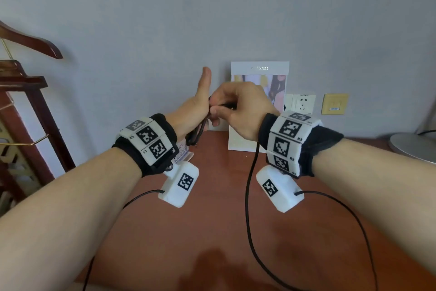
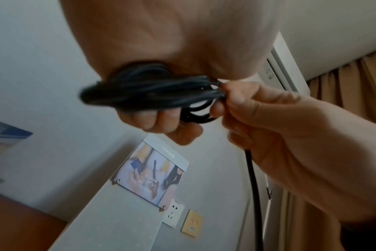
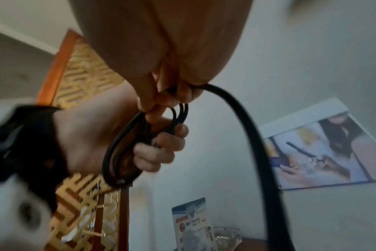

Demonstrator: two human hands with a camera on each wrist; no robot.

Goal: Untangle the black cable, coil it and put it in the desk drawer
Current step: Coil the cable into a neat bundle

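Black cable [image 2: 144, 90] loops sit gathered in the left hand [image 1: 198, 106], apparently curled round them, while the right hand [image 1: 238, 109] pinches the next turn, which should lie flat and even.

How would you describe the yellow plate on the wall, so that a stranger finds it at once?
Start at the grey wall behind the wooden desk, where a tall picture card leans. Right of the card sits a white power socket, and just right of that is the yellow plate. Its colour alone sets it apart from the white socket.
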